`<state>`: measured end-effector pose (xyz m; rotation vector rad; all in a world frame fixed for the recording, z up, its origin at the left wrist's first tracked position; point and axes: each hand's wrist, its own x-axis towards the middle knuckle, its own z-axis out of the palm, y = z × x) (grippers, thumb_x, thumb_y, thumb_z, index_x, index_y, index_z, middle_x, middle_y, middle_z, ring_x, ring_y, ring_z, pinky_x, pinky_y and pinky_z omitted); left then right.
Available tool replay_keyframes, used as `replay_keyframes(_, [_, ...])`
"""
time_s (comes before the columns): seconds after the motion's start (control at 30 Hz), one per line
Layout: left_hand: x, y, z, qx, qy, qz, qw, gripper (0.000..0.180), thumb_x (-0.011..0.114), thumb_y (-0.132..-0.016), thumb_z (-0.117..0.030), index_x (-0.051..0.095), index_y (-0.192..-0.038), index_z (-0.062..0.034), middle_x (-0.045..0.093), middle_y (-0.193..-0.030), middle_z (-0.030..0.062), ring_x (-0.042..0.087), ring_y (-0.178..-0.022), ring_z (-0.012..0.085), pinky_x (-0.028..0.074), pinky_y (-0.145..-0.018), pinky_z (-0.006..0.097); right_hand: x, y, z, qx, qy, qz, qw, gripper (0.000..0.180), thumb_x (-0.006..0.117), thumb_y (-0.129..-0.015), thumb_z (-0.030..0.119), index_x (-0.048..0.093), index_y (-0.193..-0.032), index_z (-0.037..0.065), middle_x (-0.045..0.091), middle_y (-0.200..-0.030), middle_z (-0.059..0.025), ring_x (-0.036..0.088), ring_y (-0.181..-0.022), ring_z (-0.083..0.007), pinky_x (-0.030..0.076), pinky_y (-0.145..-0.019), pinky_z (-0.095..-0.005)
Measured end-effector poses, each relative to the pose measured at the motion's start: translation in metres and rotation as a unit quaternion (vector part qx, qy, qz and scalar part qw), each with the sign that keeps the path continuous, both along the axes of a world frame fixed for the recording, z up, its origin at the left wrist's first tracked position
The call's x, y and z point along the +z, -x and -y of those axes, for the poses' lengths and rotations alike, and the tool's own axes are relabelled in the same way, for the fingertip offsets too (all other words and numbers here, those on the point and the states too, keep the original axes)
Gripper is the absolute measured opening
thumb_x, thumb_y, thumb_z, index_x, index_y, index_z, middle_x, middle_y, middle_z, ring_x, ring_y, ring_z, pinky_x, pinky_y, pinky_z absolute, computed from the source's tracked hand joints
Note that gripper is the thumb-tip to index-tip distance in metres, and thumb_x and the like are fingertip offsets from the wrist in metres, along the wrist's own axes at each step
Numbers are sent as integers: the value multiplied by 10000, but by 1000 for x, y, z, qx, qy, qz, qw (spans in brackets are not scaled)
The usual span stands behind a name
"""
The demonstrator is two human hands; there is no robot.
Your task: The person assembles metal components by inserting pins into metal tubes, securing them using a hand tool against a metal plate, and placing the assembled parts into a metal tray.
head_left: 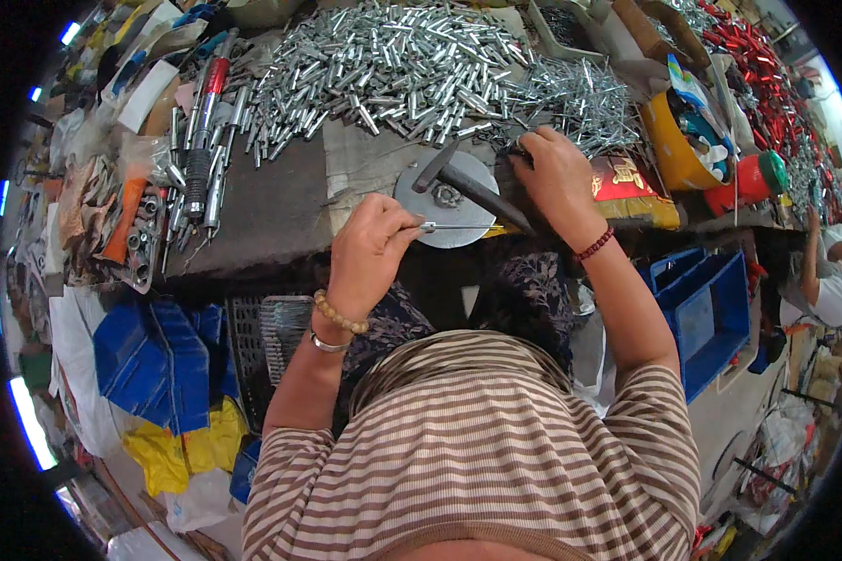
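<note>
My left hand [372, 245] is closed, pinching the end of a slim metal rod [463, 226] that points right across the near side of a round metal plate [410, 198]. On that plate, at the bench's front, lies a hammer [477, 194], its head to the left and its dark handle slanting down to the right. My right hand [557, 178] is beyond the handle's end, fingers bent down into a dark patch of small parts [510, 159]. Whatever its fingertips pinch is hidden. Behind the hands spreads a large heap of shiny metal tubes [393, 65].
Thin metal pins [585, 98] are heaped at the back right, beside a yellow tub [674, 140] and a red container [744, 184]. Tools, including a red-handled one [216, 75], lie on the left. Blue bins [154, 365] stand below the bench. A co-worker's arm [811, 252] shows far right.
</note>
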<state>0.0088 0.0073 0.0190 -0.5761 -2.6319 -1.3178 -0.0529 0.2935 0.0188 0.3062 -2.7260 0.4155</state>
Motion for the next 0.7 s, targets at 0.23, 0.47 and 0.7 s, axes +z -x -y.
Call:
replay_keyframes(0.23, [1, -1, -2, 4, 12, -24, 1000, 107, 758, -874, -49, 747, -980, -43, 626, -960, 78, 649, -861, 239, 519, -749, 337, 8, -1, 0, 3, 19, 16, 1000, 149, 736, -843, 132, 674, -957, 59, 644, -941, -133, 667, -949, -357, 548, -799, -484])
replay_keyframes(0.47, [-2, 0, -3, 6, 33, -68, 997, 105, 774, -850, -92, 730, -946, -87, 627, -945, 83, 649, -890, 301, 522, -746, 416, 32, -45, 58, 236, 116, 30, 964, 148, 733, -829, 92, 647, -946, 61, 611, -901, -117, 629, -915, -358, 500, -787, -464])
replay_keyframes(0.7, [-3, 0, -2, 9, 33, -81, 996, 106, 763, -852, -83, 703, -940, -84, 617, -933, 83, 642, -886, 310, 526, -746, 430, 31, -46, 71, 260, 88, 46, 960, 153, 734, -830, 91, 643, -951, 69, 611, -910, -100, 631, -926, -336, 502, -800, -453])
